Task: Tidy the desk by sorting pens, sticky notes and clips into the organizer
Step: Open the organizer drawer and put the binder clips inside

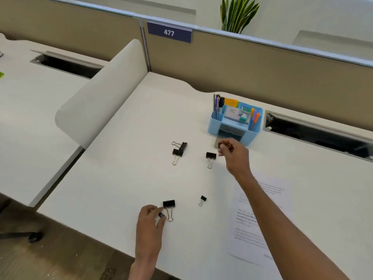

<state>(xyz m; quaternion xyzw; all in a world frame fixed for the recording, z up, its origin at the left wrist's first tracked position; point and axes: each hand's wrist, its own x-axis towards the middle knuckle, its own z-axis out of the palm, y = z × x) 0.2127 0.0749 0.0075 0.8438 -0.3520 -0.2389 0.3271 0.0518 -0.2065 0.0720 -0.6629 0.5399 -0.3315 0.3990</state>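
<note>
A light blue organizer stands at the back of the white desk, holding pens, markers, sticky notes and a small box, with its small front drawer pulled open. My right hand hovers just in front of that drawer and pinches a small black binder clip. Beside it lies another binder clip. Two clips lie together further left. My left hand pinches the wire handle of a large binder clip near the front edge. A tiny clip lies between the hands.
A printed paper sheet lies under my right forearm. An open cable slot sits right of the organizer. A curved white divider borders the desk on the left, a tan partition stands behind, and the desk's front edge is close to my left wrist.
</note>
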